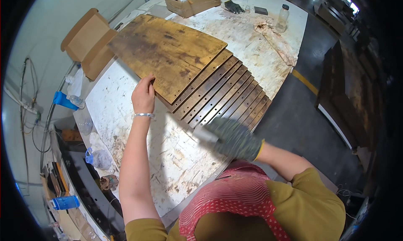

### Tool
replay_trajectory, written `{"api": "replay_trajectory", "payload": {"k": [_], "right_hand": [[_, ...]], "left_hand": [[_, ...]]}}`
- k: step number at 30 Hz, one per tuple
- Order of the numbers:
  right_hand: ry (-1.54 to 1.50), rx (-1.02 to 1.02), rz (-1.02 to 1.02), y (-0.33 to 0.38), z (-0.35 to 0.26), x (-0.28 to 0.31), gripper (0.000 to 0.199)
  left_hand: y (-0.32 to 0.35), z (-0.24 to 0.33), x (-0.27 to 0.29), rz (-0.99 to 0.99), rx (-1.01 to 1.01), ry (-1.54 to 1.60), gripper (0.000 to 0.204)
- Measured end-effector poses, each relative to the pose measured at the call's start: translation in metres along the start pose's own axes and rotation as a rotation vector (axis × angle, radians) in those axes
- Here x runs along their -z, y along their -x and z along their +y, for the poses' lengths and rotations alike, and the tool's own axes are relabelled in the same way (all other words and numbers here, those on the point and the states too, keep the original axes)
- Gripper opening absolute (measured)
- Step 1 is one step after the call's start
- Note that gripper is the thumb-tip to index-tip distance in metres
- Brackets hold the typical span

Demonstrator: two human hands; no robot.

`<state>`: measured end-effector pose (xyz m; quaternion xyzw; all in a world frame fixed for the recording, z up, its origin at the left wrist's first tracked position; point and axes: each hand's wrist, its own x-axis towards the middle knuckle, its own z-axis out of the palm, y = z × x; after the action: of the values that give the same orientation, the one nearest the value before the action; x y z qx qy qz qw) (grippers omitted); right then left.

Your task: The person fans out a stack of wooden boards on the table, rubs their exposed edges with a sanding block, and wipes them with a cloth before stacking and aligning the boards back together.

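Note:
A stack of brown wood-grain boards is fanned out in steps across the white table, with rows of small dark holes along the exposed ends. My bare left hand (144, 94), a bracelet at its wrist, grips the near left edge of the top wooden board (172, 52). In a dark grey-green knit glove, my right hand (235, 138) is closed around a pale flat block (205, 134). Motion blurs this block, so its exact kind is unclear. It is by the near ends of the lower boards (226, 92).
Paint-like stains mark the white table (163, 173). Behind the stack are an open cardboard box (90, 43), a filled carton (193, 5), a spare glove (233, 7), a glass jar (282, 18) and a stained cloth (275, 43). Dark boards (348, 94) are stacked on the right.

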<state>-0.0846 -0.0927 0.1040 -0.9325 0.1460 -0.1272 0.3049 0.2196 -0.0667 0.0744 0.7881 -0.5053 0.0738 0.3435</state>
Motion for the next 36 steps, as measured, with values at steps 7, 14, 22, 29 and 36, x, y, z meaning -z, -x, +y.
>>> {"api": "replay_trajectory", "payload": {"k": [7,14,22,29,36], "right_hand": [[0.258,-0.435,0.507,0.008,0.124,0.085,0.048],[0.495,-0.453,0.464,-0.014,0.144,0.071,0.045],[0.487,-0.338,0.513,-0.017,0.134,0.082,0.041],[0.459,-0.173,0.333,-0.013,0.098,0.046,0.044],[0.482,-0.172,0.308,-0.013,0.102,0.05,0.045]], "left_hand": [[0.0,0.002,0.006,-0.015,-0.036,-0.02,0.02],[-0.003,0.006,0.0,-0.021,-0.015,-0.014,0.021],[-0.003,0.004,0.0,0.012,-0.027,-0.008,0.019],[0.0,0.001,-0.001,0.01,-0.009,0.012,0.021],[0.0,0.001,-0.002,0.015,-0.04,0.021,0.02]]}}
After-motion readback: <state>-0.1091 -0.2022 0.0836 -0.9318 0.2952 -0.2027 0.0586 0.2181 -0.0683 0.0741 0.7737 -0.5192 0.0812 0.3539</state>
